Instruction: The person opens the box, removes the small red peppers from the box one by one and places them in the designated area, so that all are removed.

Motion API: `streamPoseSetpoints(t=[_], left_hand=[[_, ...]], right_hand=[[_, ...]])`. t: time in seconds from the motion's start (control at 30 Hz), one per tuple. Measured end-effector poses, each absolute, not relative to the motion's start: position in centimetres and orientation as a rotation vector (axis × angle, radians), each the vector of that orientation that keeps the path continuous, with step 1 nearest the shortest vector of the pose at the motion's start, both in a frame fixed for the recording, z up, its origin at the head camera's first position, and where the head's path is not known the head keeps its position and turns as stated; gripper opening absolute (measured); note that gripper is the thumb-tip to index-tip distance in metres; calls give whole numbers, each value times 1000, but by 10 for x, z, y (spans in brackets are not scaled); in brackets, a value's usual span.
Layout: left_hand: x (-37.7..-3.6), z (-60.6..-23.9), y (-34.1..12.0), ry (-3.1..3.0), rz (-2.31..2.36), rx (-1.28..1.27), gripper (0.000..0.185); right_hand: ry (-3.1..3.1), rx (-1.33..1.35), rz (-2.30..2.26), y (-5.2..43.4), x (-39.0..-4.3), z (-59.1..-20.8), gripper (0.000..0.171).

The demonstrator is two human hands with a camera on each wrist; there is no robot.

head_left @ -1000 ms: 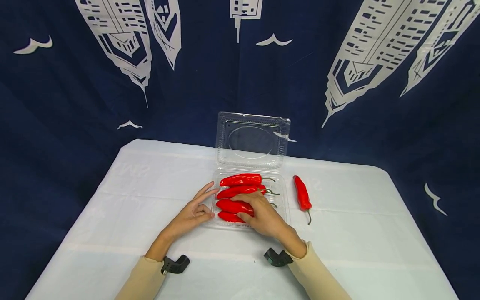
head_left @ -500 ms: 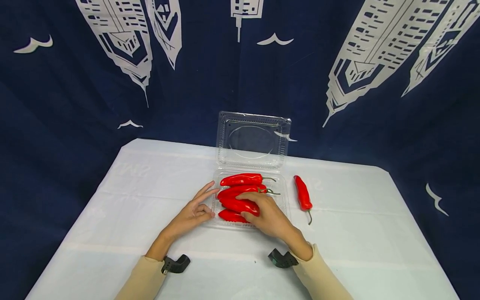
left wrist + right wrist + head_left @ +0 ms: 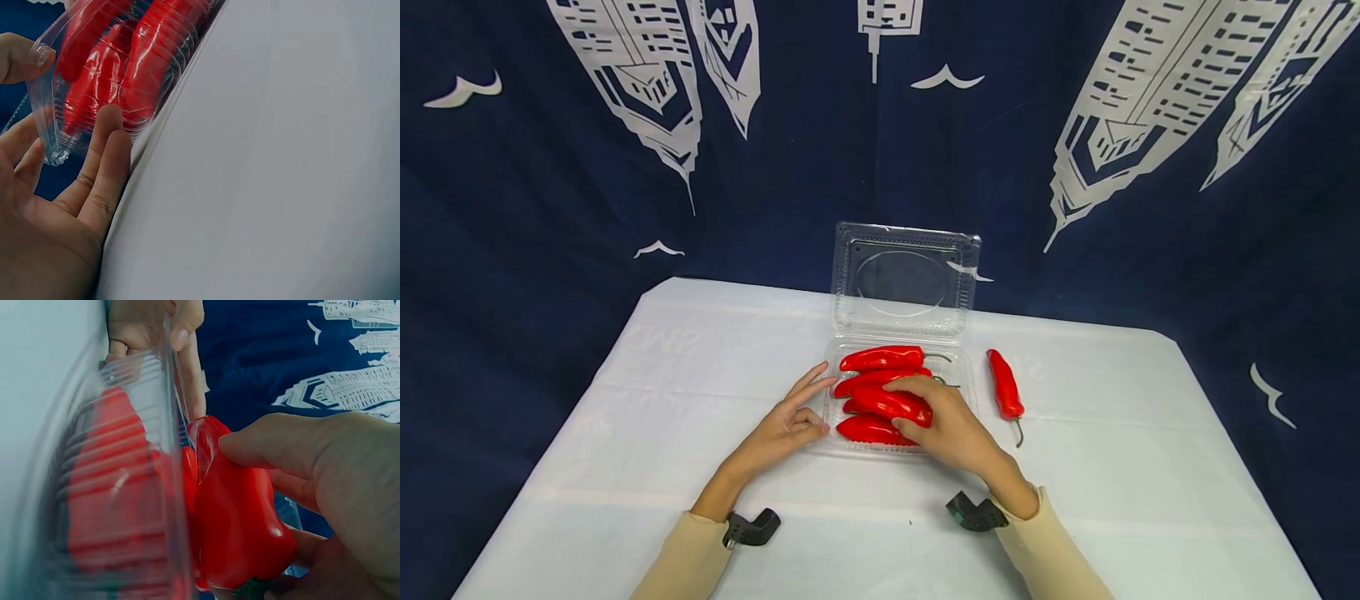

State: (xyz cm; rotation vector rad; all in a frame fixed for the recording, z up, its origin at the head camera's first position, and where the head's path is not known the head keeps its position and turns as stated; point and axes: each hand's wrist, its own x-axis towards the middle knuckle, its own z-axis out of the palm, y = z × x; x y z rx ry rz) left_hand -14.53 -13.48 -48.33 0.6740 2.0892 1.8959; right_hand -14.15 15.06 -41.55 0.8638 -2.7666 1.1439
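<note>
- The right hand [image 3: 951, 429] has its fingers [image 3: 275, 447] curled round a red pepper [image 3: 891, 402], thumb on the near side, holding it over the others in the clear clamshell tray [image 3: 964, 398].
- The left hand [image 3: 786, 425] rests on the desk [image 3: 700, 400] with its fingers [image 3: 106, 159] mostly straight, the tips touching the tray's left wall; they grip nothing.
- In the tray, three more peppers [image 3: 880, 359] lie side by side along its length, stems toward the right; the held one sits across the middle pair.
- The tray's lid [image 3: 904, 279] stands open and upright at the far edge, hinged behind the peppers.
- A loose red pepper [image 3: 1004, 385] lies on the desk just right of the tray, apart from it, stem toward the person.
- Open white desk surface lies left, right and in front of the tray; the desk's far edge runs just behind the lid, against a dark blue printed curtain [image 3: 512, 208].
- Compared with a second ago, the right hand has shifted right and raised the gripped pepper higher on the pile; the left hand, tray and loose pepper have stayed put.
</note>
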Motion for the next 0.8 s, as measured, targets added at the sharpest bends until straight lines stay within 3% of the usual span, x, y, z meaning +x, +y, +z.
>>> streamPoseSetpoints(t=[0.33, 0.8], left_hand=[[-144, -484, -135, 2086, 1892, 660, 70], [-146, -485, -135, 2098, 1881, 661, 70]], right_hand=[[-2723, 827, 1229, 163, -145, -410, 56], [-2713, 696, 1257, 191, -151, -400, 57]])
